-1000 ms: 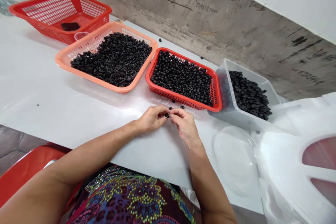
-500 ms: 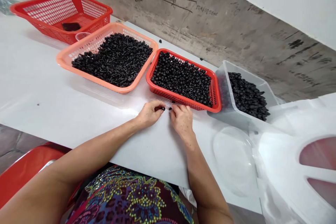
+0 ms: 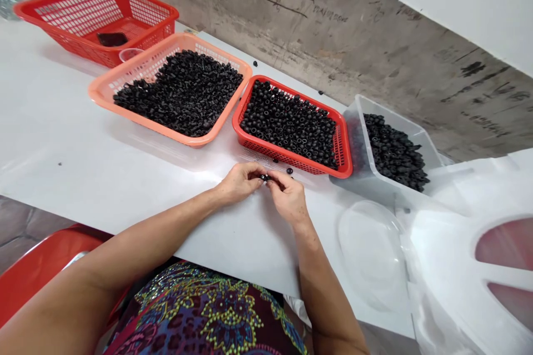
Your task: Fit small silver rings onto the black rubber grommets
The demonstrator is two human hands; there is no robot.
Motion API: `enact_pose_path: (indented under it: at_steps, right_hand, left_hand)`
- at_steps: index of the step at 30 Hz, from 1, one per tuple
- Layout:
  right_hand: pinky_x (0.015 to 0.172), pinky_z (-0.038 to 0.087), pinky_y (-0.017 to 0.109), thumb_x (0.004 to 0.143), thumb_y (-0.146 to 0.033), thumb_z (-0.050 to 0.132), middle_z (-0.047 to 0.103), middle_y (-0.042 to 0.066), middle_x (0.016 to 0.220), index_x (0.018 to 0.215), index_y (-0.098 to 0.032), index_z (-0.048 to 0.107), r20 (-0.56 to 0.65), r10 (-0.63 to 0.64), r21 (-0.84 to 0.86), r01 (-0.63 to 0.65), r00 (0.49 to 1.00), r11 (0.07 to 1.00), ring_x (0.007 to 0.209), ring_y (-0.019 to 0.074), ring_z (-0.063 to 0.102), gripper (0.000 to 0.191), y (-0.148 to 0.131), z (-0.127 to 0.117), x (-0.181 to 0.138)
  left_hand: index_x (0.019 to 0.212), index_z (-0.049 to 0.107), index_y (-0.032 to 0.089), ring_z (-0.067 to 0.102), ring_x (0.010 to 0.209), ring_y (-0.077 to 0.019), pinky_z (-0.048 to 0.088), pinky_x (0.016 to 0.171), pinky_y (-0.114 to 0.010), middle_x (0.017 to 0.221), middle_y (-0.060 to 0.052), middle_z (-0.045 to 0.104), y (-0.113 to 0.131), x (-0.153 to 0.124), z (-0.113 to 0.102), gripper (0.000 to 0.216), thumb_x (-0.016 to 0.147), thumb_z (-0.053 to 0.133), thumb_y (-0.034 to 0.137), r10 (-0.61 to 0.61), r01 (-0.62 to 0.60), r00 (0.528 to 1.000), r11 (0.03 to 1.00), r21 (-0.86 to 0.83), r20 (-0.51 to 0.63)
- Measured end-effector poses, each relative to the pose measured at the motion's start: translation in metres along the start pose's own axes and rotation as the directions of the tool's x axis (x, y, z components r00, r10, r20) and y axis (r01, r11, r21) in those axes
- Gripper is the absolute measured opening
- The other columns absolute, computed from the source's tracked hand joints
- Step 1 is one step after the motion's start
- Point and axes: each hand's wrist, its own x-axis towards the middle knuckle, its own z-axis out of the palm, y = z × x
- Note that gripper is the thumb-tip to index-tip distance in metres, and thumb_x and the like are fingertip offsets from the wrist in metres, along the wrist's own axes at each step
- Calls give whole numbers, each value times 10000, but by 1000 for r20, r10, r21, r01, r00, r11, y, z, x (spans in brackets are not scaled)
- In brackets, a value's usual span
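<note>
On the white table (image 3: 83, 150), just in front of the middle red basket (image 3: 291, 162), both forearms came in from the lower edge and met at the fingertips. The left hand (image 3: 239, 182) lay knuckles up with its fingers curled under. The right hand (image 3: 287, 197) was turned slightly inward, its fingers bent too. Thumb and forefinger of each hand pinched a small black piece (image 3: 265, 177) held between them just above the tabletop. Whether it was one piece or two pressed together could not be told. A few loose black pieces (image 3: 289, 170) lay on the table just beyond the fingers, near the basket's front wall.

The middle red basket was filled nearly level with black ring-shaped parts (image 3: 291, 122). Touching its left side, the orange basket (image 3: 154, 130) held a heap of black tubular parts (image 3: 179, 94), piled higher toward the wall. Farther left stood a far red basket (image 3: 75, 47) with only a dark patch (image 3: 112, 39) on its floor, and a small clear cup (image 3: 129, 55) sat between it and the orange one. Right of the middle basket, a clear plastic tub (image 3: 366, 186) held more black parts (image 3: 395, 150) banked against its far side. Beside the right forearm lay a clear plastic lid (image 3: 370, 255).
</note>
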Motion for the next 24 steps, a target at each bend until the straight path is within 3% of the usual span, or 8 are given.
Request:
enact_pose_path:
  at_steps: [7, 13, 18, 24]
  right_hand:
    - [884, 498, 382, 794, -219, 571, 709, 69, 994, 949, -202, 735, -60, 88, 128, -80, 994, 989, 936, 206, 645, 226, -5, -4, -2]
    - [690, 506, 305, 742, -247, 625, 680, 34, 812, 937, -174, 680, -63, 211, 190, -196, 975, 962, 721, 161, 607, 214, -12, -5, -5]
    - [659, 487, 284, 759, -266, 604, 659, 20, 773, 843, -186, 648, -57, 167, 164, -155, 984, 974, 681, 147, 582, 124, -17, -6, -6]
    - [692, 505, 309, 810, -267, 578, 679, 34, 813, 893, -202, 672, -67, 85, 63, -81, 994, 995, 715, 168, 618, 141, -10, -3, -11]
  left_hand:
    - [905, 696, 118, 588, 698, -119, 470, 656, -257, 800, -31, 685, 0, 0, 0, 238, 719, 556, 65, -17, 16, 1000, 999, -28, -5]
    - [930, 655, 111, 578, 688, -109, 461, 640, -243, 802, -24, 662, 0, 0, 2, 271, 679, 576, 48, -99, 95, 994, 993, -74, -53]
    - [812, 636, 118, 542, 627, -91, 434, 592, -221, 719, 1, 626, 2, 0, 1, 147, 693, 572, 60, -76, 76, 997, 997, -19, -22]
    - [838, 621, 117, 573, 611, -90, 478, 606, -235, 732, 0, 629, 0, -1, 3, 161, 714, 541, 52, -102, 103, 995, 992, -68, 22]
